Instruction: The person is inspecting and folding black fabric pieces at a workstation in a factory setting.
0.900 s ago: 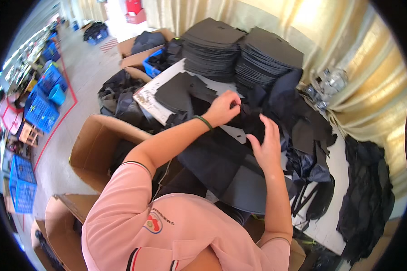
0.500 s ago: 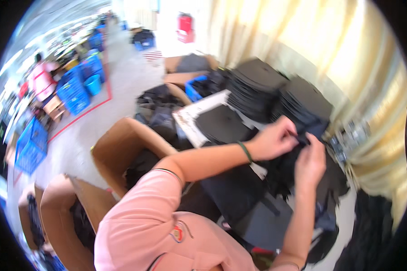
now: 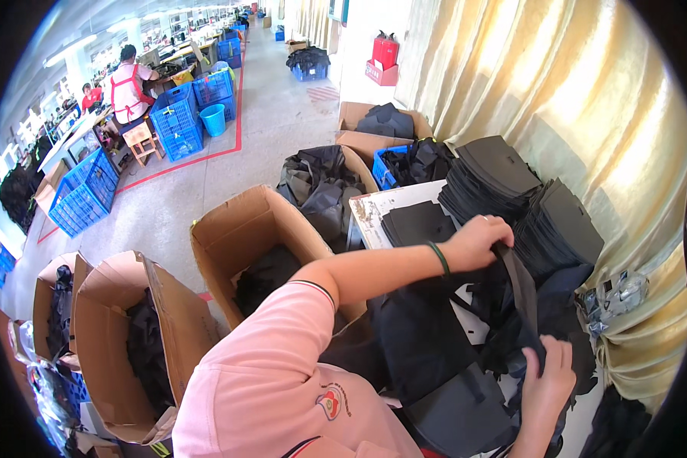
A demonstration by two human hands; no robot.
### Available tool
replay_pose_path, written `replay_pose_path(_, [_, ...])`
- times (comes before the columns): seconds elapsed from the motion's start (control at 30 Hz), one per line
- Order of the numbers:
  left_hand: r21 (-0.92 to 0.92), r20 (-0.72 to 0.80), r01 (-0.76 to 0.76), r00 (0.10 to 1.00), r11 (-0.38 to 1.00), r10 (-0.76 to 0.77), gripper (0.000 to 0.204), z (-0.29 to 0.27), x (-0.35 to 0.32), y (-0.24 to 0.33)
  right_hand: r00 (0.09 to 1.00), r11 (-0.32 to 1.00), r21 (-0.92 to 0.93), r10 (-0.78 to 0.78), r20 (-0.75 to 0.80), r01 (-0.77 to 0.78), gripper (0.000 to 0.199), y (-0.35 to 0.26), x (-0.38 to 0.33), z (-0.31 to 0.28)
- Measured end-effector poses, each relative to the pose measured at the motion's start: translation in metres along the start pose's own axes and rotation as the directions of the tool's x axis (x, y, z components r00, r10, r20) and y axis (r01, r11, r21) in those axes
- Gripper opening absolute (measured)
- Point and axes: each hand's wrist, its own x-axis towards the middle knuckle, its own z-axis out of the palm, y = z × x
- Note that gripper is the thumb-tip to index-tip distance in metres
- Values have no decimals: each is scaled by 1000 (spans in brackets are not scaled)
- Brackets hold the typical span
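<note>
The black strap point(image 3: 520, 294) ran taut between both hands: the left hand point(image 3: 477, 243) gripped its far end, the right hand point(image 3: 548, 375) pinched its near end above the tabletop point(image 3: 382, 208).

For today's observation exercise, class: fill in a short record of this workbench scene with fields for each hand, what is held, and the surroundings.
left hand: gripping the upper end of a black strap
right hand: gripping the same strap lower down
strap: pulled taut between both hands, attached to a black fabric bag
table: white, carrying stacks of black panels
floor: open cardboard boxes holding dark fabric; blue crates
backdrop: pale yellow curtain
</note>
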Motion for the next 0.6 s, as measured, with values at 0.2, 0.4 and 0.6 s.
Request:
replay_pose_path(0.2, [43,180,66,981,997,-72,17,-77,-23,-22,995,964,248,92,27,-96,20,-11,-64,-19])
replay_pose_path(0.4, [-12,753,249,640,968,-155,28,-151,-36,4,916,747,550,201,349,-373,16,-16,-123,-29])
replay_pose_path(0.6, [226,946,425,120,877,-302,21,-152,-24,35,739,448,599,268,618,-664,20,-4,-163,-24])
